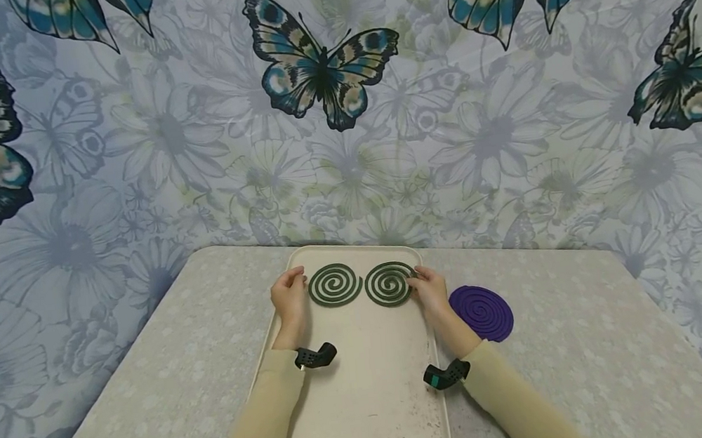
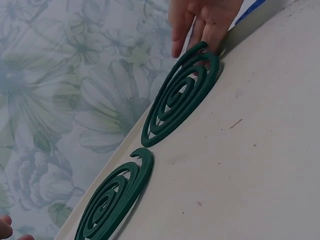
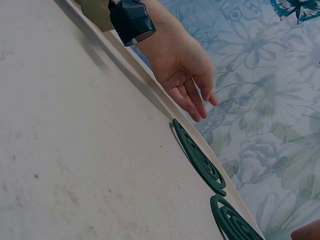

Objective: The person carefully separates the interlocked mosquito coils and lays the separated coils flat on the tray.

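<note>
Sleeves of pale beige cloth cover both your forearms at the near edge of the head view, each wrist carrying a small black camera mount. They lie over a long cream plastic tray (image 1: 368, 400) with rounded corners, which sits lengthwise on the grey mottled table (image 1: 151, 379).

Farther up the tray, your left hand (image 1: 289, 297) rests on the tray's left side, just beside the left dark green spiral coil (image 1: 335, 285). Its grip is relaxed, the fingers loosely bent and holding nothing; whether a fingertip touches the coil's edge you cannot tell from these views.

Your right hand (image 1: 430, 291) is at the right rim of the right dark green spiral coil (image 1: 390, 283). The left wrist view shows its fingers (image 2: 215, 25) reaching down onto that coil's outer ring (image 2: 182, 95), touching the rim. The grip is spread rather than closed around it.

Both green coils lie flat, side by side, at the far end of the tray, nearly touching each other.

To the right of the tray, on the bare table near your right hand, lies a flat purple spiral coil (image 1: 481, 313).

Behind the table hangs a pale floral cloth backdrop (image 1: 193, 156) printed with large blue-and-black butterflies.
</note>
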A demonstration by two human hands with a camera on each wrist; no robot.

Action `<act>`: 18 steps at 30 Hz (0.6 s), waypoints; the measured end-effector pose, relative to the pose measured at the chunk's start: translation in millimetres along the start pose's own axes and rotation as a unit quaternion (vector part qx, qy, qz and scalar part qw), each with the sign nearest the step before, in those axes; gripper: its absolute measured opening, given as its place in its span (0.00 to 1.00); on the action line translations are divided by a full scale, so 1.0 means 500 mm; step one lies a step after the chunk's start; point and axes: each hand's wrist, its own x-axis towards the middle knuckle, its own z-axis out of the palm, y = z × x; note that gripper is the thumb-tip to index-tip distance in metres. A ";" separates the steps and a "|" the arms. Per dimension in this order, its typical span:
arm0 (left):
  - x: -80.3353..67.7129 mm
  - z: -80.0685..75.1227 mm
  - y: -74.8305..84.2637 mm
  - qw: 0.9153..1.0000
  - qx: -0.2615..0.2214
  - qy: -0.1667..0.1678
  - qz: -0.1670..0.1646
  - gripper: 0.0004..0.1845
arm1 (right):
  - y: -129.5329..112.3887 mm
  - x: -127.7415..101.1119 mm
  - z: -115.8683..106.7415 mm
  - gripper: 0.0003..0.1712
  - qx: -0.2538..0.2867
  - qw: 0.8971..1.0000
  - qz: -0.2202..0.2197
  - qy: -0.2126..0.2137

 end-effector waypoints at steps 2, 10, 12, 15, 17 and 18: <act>-0.001 0.004 -0.001 1.000 -0.002 -0.002 0.003 0.13 | -0.001 -0.001 -0.004 0.32 -0.003 1.000 -0.001 -0.002; -0.017 0.028 -0.001 1.000 0.013 -0.020 0.010 0.12 | -0.011 -0.005 -0.031 0.32 0.033 0.999 -0.017 -0.012; -0.027 0.037 0.002 0.999 0.017 -0.038 0.012 0.12 | -0.014 -0.008 -0.042 0.31 0.037 0.999 -0.024 -0.011; -0.047 0.052 0.005 0.997 0.032 -0.070 0.021 0.12 | -0.020 -0.015 -0.063 0.30 0.032 0.999 -0.033 -0.009; -0.062 0.062 0.005 0.994 0.046 -0.090 0.033 0.12 | -0.024 -0.020 -0.078 0.29 0.023 0.999 -0.036 -0.005; -0.070 0.069 0.005 0.993 0.055 -0.098 0.041 0.12 | -0.025 -0.021 -0.088 0.28 0.016 0.999 -0.037 0.000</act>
